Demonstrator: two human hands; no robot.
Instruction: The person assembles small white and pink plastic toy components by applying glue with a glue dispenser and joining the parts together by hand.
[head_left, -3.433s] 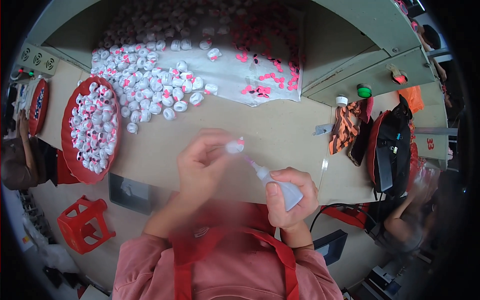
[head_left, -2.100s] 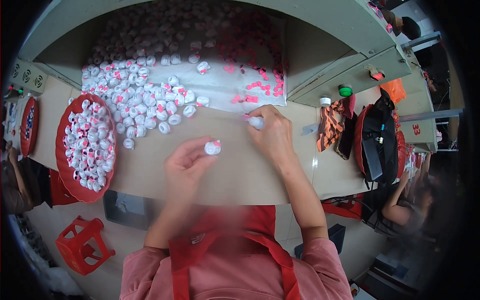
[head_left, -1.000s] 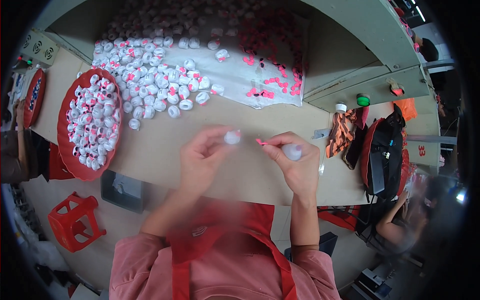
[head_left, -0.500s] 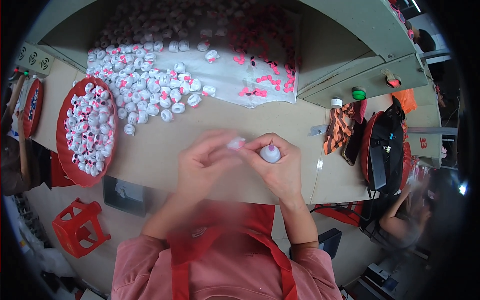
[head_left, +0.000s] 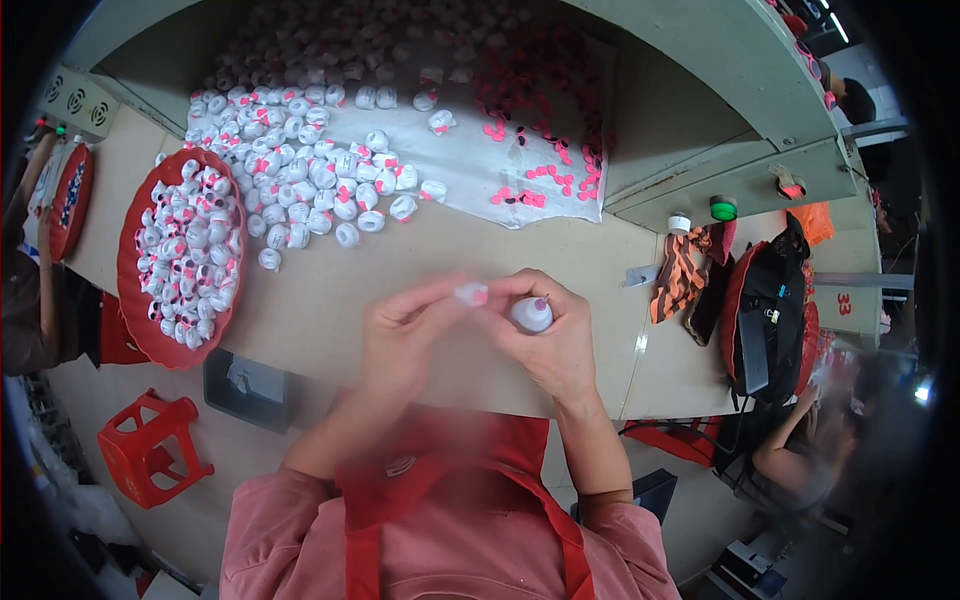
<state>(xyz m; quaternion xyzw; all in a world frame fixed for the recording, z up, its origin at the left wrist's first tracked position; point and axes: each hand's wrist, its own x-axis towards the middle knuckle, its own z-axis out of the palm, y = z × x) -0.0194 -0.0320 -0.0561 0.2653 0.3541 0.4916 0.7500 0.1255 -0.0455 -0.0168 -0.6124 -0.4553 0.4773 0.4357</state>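
Note:
Between the thumb and forefinger of my left hand (head_left: 405,330) is a small white plastic piece with a pink part (head_left: 473,294); it is slightly blurred. My right hand (head_left: 550,345) is closed around a small white squeeze bottle (head_left: 533,316) with a purple tip pointing up. The right thumb and forefinger meet at the pink side of the piece; whether they grip it I cannot tell. Beyond the hands lies a spread of similar white pieces with pink bits (head_left: 320,180). Loose pink parts (head_left: 540,175) lie on a white cloth (head_left: 470,195) to their right.
At the left stands a red scalloped basin (head_left: 130,290) heaped with white and pink pieces. A metal housing (head_left: 690,60) arches over the table's back. To the right are an orange-black patterned cloth (head_left: 680,275) and a black bag (head_left: 780,310). A red stool (head_left: 150,450) stands on the floor; co-workers sit either side.
The view has shifted slightly, so table items appear a little further right and lower. My left hand stays beside the right one, the white piece still in its fingers; the bottle remains in my right hand.

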